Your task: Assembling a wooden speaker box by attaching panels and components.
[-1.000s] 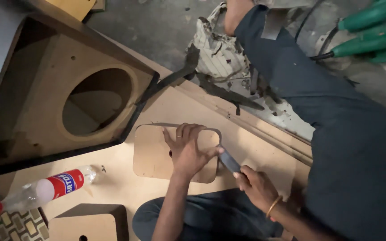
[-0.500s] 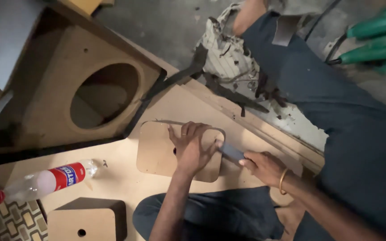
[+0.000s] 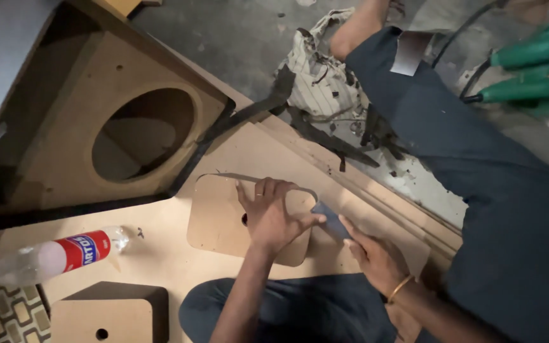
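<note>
Grey concrete floor carries a pale fibreboard sheet [image 3: 179, 241], serving as the surface. Left hand [image 3: 273, 216] presses flat, fingers spread wide, on a rounded board panel [image 3: 217, 219] at the centre. Right hand [image 3: 376, 257], at 4 o'clock from it, pinches a small grey-blue block [image 3: 330, 219] against the panel's edge (a bangle shows at the wrist). A speaker box [image 3: 96, 127] sits at 10 o'clock, a plastic bottle [image 3: 46, 257] at 8.

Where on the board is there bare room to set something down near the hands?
Bare board lies between the plastic bottle and the small rounded panel. It is crowded where the left hand and right hand work the blue-grey piece.
</note>
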